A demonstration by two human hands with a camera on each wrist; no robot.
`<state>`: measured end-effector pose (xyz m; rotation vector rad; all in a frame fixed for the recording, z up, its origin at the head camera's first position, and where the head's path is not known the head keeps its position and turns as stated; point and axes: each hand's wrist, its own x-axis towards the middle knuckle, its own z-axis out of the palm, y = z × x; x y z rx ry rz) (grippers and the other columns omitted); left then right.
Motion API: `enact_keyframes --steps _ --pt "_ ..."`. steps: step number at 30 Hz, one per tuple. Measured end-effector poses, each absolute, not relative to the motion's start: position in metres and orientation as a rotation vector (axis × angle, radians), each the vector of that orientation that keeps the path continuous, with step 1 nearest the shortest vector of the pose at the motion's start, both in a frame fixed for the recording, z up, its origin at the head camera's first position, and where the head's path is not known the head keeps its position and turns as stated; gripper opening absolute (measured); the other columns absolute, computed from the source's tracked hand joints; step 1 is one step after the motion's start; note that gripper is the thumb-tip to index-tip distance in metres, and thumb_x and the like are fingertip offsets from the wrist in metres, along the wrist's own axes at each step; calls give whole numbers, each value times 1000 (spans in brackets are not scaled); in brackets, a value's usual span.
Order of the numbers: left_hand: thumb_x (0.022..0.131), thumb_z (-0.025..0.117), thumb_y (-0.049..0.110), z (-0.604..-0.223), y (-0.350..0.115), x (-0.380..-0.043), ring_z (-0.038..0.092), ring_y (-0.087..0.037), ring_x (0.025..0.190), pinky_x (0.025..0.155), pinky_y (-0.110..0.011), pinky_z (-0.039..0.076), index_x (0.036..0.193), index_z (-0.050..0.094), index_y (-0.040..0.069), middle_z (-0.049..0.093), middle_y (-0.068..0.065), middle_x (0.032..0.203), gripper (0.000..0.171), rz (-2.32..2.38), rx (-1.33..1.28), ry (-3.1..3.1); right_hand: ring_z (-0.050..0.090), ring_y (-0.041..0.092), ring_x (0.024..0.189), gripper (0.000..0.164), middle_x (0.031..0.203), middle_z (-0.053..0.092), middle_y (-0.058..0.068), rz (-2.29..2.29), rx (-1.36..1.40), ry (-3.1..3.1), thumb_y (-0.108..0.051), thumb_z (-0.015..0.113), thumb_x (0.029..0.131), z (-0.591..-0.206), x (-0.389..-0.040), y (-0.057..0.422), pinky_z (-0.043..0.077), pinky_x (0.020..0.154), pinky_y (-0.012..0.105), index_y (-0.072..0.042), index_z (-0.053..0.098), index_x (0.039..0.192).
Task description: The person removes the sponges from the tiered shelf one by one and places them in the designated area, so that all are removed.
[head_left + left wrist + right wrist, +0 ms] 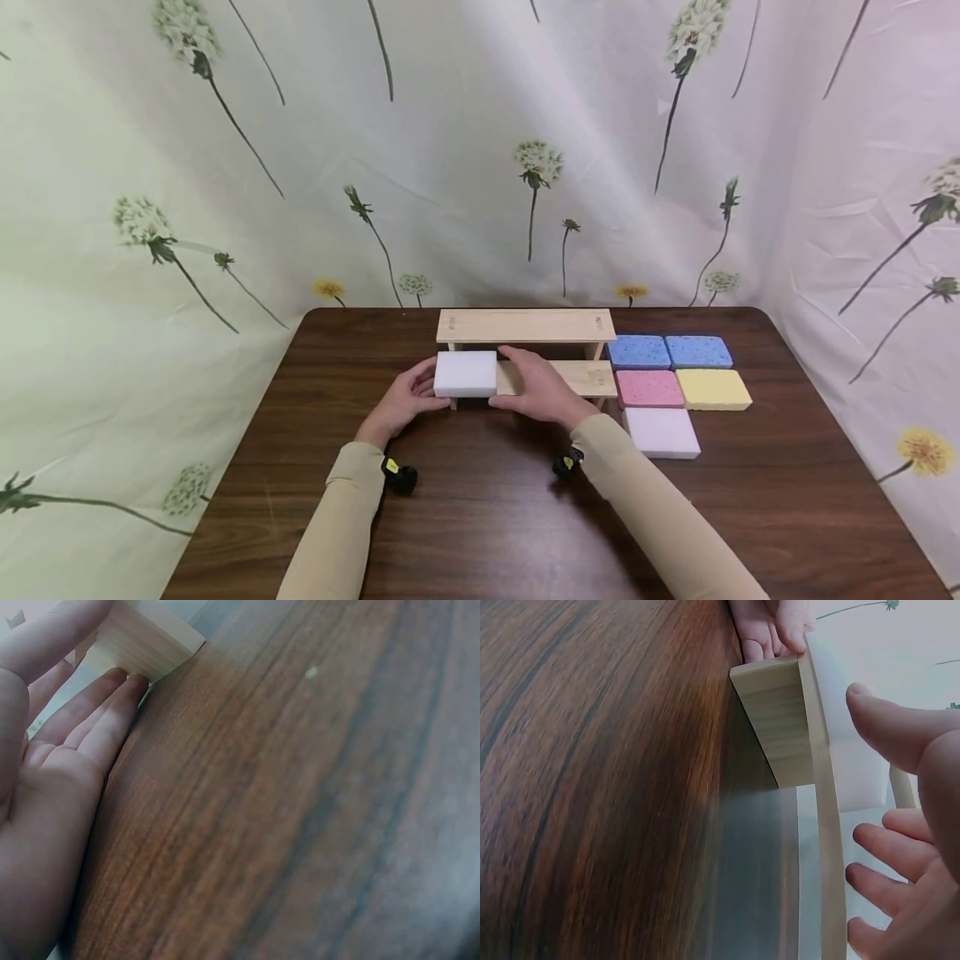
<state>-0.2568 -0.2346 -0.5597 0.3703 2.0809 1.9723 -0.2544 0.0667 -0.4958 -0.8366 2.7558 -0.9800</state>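
A white sponge [465, 373] lies flat on the left end of a low wooden shelf [581, 377], the front one of two tiers. My left hand [408, 398] is at that end, and in the left wrist view its fairly straight fingers [97, 712] reach the shelf's side panel. The left thumb is by the board's corner, close to the sponge. Just right of the sponge is my right hand [542, 390], thumb and fingers spread apart. In the right wrist view the right thumb [892, 727] stands near the sponge; whether it touches cannot be told.
Behind rises a taller wooden shelf [525, 326]. To the right, blue sponges [638, 352], a pink sponge [649, 389], a yellow sponge [712, 389] and another white sponge [662, 433] lie on the dark wooden table [480, 525]. A flower-printed cloth [465, 167] hangs behind the table.
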Motion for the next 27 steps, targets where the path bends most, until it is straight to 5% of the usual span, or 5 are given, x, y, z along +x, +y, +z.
enact_keyframes --steps 27 --pt "87 80 -9 -558 -234 -256 43 -40 147 108 -25 50 161 35 0 41 -27 161 87 1977 380 2081 59 36 131 92 148 59 19 -940 -848 2858 -45 86 87 -503 -261 50 48 111 54 -2 44 157"
